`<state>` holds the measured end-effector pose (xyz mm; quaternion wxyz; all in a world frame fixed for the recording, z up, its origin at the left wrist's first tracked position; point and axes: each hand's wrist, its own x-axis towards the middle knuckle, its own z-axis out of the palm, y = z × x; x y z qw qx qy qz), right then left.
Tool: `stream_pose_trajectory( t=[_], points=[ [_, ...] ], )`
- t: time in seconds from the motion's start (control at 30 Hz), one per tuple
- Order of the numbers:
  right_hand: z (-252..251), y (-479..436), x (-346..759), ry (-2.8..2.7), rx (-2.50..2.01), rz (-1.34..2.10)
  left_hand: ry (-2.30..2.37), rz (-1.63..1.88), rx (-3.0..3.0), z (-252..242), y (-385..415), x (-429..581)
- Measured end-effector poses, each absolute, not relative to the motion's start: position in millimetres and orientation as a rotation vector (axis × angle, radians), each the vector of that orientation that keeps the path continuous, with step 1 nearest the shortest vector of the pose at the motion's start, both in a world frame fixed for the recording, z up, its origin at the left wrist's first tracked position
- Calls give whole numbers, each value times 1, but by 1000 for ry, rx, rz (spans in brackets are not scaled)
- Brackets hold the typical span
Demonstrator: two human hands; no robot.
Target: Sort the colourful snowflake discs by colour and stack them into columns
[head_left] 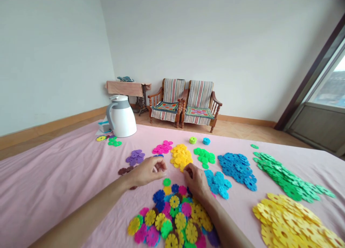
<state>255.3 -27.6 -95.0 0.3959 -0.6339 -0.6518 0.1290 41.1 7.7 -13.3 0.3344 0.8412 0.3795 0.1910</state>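
My left hand (148, 171) hovers over the cloth left of centre, fingers loosely curled, with a gap to the thumb and nothing visible in it. Below it lies a mixed heap of notched plastic discs (164, 219) in many colours. My right hand (197, 181) is closed, its fingertips at the lower edge of a yellow disc pile (181, 155); anything between them is hidden. Beside the left hand lie purple discs (135, 157), brown discs (125, 170) and a partly covered dark blue disc. Light blue discs (217, 183) lie right of my right hand.
Pink discs (162, 146), green discs (205, 156) and two small disc stacks stand farther back. Larger blue (237, 169), green (285, 176) and yellow piles (293, 223) spread rightward. A white jug (123, 118) stands back left on the pink cloth (67, 169). Two chairs are beyond.
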Motion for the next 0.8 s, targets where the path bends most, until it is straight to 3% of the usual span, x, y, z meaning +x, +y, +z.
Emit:
stream_pose_trajectory(
  t=[0.2,0.37,0.8],
  points=[
    [-97,-27,256,-1655,-1599,328,776,139,2485,-19,-56,-14],
    [-97,-27,256,-1651,-1598,337,900,13,2517,-43,-86,-13],
    [-95,-28,255,-1615,-1538,369,831,212,2713,-60,-52,49]
  ],
)
